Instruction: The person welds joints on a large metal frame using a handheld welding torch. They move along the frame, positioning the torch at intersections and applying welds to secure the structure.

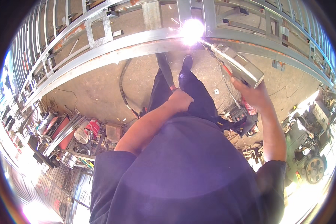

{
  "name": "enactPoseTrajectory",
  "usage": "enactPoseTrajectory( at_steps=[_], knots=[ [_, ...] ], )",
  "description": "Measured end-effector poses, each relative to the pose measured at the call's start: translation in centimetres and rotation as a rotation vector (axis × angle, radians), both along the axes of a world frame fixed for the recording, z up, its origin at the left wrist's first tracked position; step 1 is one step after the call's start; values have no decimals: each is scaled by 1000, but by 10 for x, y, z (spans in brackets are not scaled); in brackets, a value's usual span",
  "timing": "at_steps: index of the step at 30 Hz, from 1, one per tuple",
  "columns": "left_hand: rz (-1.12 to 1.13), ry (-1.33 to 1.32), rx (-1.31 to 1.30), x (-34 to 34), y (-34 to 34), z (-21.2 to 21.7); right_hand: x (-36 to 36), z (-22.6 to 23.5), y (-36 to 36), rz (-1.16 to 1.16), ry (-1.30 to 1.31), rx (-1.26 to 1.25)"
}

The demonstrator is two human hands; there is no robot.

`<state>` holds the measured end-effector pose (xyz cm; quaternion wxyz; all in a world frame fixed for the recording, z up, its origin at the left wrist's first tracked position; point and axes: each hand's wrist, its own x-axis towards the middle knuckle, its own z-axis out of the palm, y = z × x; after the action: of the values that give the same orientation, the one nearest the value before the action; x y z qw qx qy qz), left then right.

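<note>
My right hand (pixel 252 93) is closed round the rear of a welding gun (pixel 237 63) with a long grey boxy body. A narrow tip points up and left at a blinding white arc (pixel 193 31), and sparks fly off it. The arc sits on a galvanized steel frame (pixel 138 39), where an upright meets the long near rail. In front of my thighs, my left hand (pixel 181 100) is closed round a long dark tool (pixel 165 71) with a red band by the fist. Its far end lies near my feet, and its kind is unclear.
The steel frame spans the far side, its bars curving to both edges. A dark hose (pixel 122 84) runs over the concrete floor (pixel 93 91) at left. Red-and-white buckets (pixel 93 128) and metal lengths (pixel 63 134) lie lower left; a cluttered machine (pixel 239 115) stands right of my legs.
</note>
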<state>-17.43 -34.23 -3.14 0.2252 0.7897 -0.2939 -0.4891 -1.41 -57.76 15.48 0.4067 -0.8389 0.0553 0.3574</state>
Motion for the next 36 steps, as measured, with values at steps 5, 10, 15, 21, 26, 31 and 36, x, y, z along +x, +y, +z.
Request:
enactPoseTrajectory(
  at_steps=[5,10,15,21,26,31,36],
  knots=[
    [-1,3,-7,0,0,-2,-1,-2,-9,-14,69,-17],
    [-26,3,4,1,-1,-2,-5,-3,-9,6,9,-1],
    [-34,9,52,3,-3,1,-6,-2,-7,38,-30,26],
    [-14,2,47,1,-3,2,-5,-1,-5,54,-24,25],
    [-38,35,74,6,-4,9,-6,-2,-4,20,-17,27],
    [-19,41,62,4,-4,7,-7,1,-2,8,-13,-28],
    [3,20,-3,0,-1,-1,-8,0,-5,20,-13,-8]
  ],
)
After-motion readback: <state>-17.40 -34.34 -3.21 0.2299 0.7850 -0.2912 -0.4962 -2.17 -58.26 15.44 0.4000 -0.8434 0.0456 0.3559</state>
